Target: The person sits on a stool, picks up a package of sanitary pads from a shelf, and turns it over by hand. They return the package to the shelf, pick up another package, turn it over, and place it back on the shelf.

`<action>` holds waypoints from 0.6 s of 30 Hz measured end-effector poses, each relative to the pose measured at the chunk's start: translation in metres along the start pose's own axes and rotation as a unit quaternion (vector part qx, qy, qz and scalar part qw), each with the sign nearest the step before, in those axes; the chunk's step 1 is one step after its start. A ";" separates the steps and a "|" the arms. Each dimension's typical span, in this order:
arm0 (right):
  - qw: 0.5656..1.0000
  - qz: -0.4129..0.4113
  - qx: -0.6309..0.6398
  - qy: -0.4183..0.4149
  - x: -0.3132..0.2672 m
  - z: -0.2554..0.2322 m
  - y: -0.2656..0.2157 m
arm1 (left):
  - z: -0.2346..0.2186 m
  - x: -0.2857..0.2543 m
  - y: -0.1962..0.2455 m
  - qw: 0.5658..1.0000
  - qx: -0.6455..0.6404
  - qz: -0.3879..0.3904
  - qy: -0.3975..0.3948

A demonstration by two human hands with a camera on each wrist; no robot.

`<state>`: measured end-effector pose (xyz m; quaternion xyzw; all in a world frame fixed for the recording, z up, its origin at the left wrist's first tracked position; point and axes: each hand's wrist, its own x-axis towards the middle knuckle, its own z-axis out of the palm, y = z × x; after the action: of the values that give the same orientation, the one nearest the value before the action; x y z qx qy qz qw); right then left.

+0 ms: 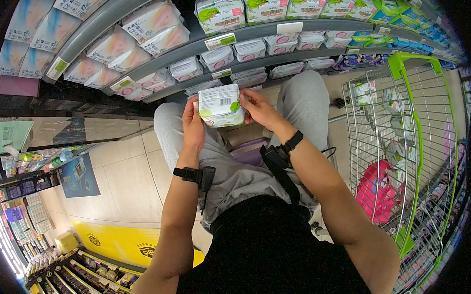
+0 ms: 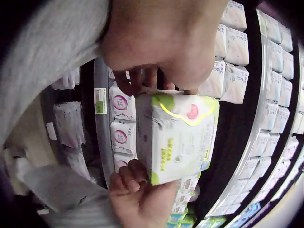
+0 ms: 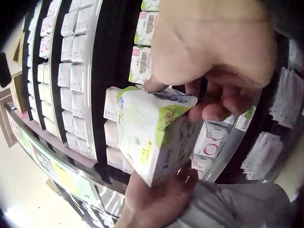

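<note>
White-green packet (image 1: 219,105), barcode face up, held between hands above lap

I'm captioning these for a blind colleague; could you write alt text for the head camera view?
A person's left hand and right hand hold a white-and-green package, barcode side up, above grey-trousered knees. Curved store shelves of similar packs run across the top; a green-trimmed wire shopping cart holding a pink item stands at right.

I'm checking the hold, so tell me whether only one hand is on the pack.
No, the left hand and the right hand hold the pack from opposite sides.
</note>
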<state>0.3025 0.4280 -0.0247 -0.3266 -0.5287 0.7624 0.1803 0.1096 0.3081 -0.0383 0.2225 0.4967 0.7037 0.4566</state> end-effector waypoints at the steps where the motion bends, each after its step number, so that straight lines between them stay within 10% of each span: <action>1: 1.000 0.013 0.002 -0.009 0.002 -0.003 0.003 | -0.007 0.001 -0.004 1.000 -0.008 -0.011 -0.013; 15: 0.989 0.037 -0.136 -0.033 0.005 -0.012 0.008 | 0.003 -0.004 0.006 0.999 -0.014 -0.052 -0.002; 18: 0.996 -0.076 0.040 0.039 -0.008 0.009 -0.011 | 0.004 -0.005 0.003 0.998 -0.010 -0.061 0.005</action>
<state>0.3018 0.4210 -0.0104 -0.3076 -0.5140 0.7535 0.2709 0.1135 0.3057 -0.0331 0.1838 0.5047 0.6807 0.4982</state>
